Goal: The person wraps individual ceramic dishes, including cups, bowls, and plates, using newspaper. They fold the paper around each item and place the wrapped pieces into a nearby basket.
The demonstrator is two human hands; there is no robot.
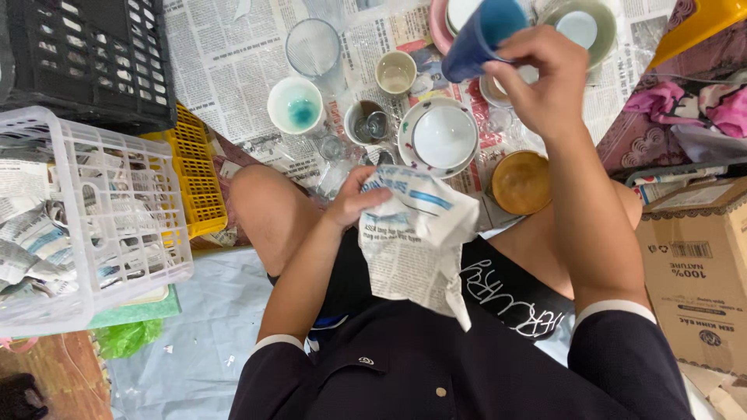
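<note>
The blue cup (482, 35) is half hidden by the right hand (541, 78), which grips it above the dishes. The left hand (354, 198) pinches a crumpled newspaper sheet (416, 241) over the lap. The white basket (117, 233) holds wadded paper; a white cup (296, 105) shows teal residue.
</note>
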